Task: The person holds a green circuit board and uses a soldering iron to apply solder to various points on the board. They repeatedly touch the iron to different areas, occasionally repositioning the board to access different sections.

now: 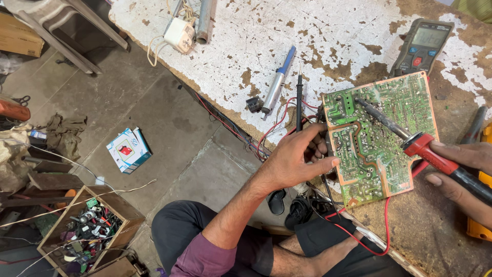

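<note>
while our left hand [297,161] pinches the green circuit board [382,133] at its left edge near the table rim [230,110], our right hand [458,172] grips a soldering iron [410,141]; open tabletop lies far left.

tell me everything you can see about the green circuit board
The green circuit board lies flat on the worn, flaking table, solder side up, showing pale traces, many silvery solder joints and an orange-red border. It is roughly rectangular with a notched corner. The left hand steadies its left edge, while the soldering iron in the right hand rests its tip near the upper middle. Red and black wires run beside it.
</note>
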